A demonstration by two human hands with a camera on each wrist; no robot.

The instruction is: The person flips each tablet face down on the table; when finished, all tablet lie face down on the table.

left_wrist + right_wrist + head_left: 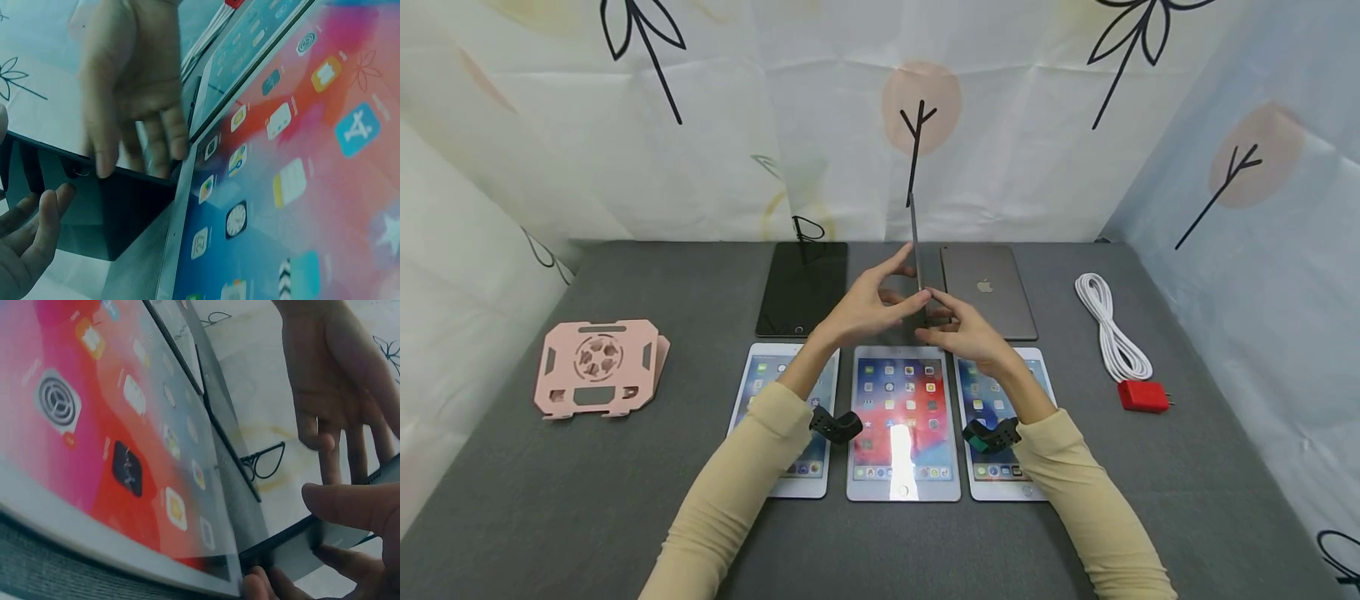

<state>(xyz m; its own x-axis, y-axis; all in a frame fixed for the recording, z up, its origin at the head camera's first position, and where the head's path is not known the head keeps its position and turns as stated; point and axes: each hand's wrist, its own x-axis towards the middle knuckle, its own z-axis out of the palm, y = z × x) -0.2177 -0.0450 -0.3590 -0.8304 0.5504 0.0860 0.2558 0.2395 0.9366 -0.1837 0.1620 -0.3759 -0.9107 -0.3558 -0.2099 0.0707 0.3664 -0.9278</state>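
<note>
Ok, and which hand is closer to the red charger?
The right hand. Both hands are at the upright tablet, left of the charger; the right is on the tablet's charger side, the left hand mostly on its far side.

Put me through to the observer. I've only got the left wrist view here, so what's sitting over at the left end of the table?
Observer: A pink stand with cut-out openings.
Operator: Where is the held tablet among the things at the back?
Observer: In the head view it appears between a dark-screened tablet and a grey tablet lying back up.
Operator: And the red block at my top edge?
Observer: It has prongs pointing right, so it's probably a charger plug.
</note>
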